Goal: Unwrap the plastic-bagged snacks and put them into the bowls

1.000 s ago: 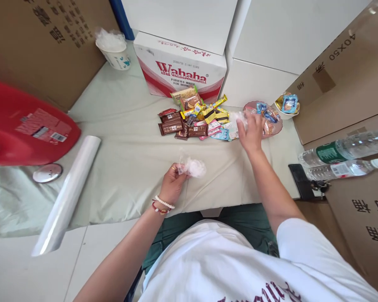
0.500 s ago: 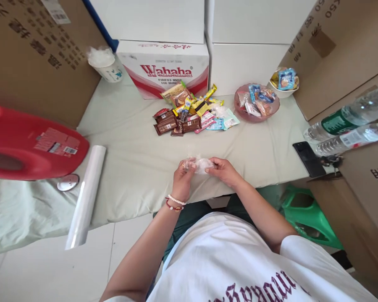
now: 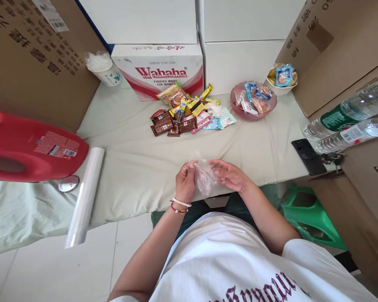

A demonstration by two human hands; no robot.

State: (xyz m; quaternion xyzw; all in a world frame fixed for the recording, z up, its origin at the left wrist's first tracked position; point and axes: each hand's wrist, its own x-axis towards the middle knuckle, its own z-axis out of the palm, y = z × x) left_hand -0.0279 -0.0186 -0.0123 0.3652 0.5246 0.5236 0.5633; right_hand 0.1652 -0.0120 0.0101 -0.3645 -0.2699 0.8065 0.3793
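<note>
A clear, crumpled plastic bag (image 3: 204, 178) hangs between my two hands at the front edge of the table. My left hand (image 3: 185, 181), with a ring and bracelets, is closed and pinches the bag's left side near its top. On the other side is my right hand (image 3: 232, 175), its fingers loosely bent and apart, the tips touching the bag's right edge. Beyond the hands lies a heap of wrapped snacks (image 3: 179, 117): brown, yellow, pink and pale blue packets. To its right stands a pink glass bowl (image 3: 272, 110) with more packets in it.
A red jug (image 3: 25, 144) and a roll of clear film (image 3: 86, 197) lie at left. A paper cup (image 3: 108, 77) holds clear plastic. At right are a white bowl (image 3: 283, 89) of snacks, plastic bottles (image 3: 342, 119), a phone (image 3: 308, 156) and keys (image 3: 333, 157). A Wahaba-style carton (image 3: 160, 75) stands behind.
The plastic bag was bunched up between both hands; now it hangs lower and more spread out. My right hand's fingers have loosened from their pinch, and the view has shifted slightly.
</note>
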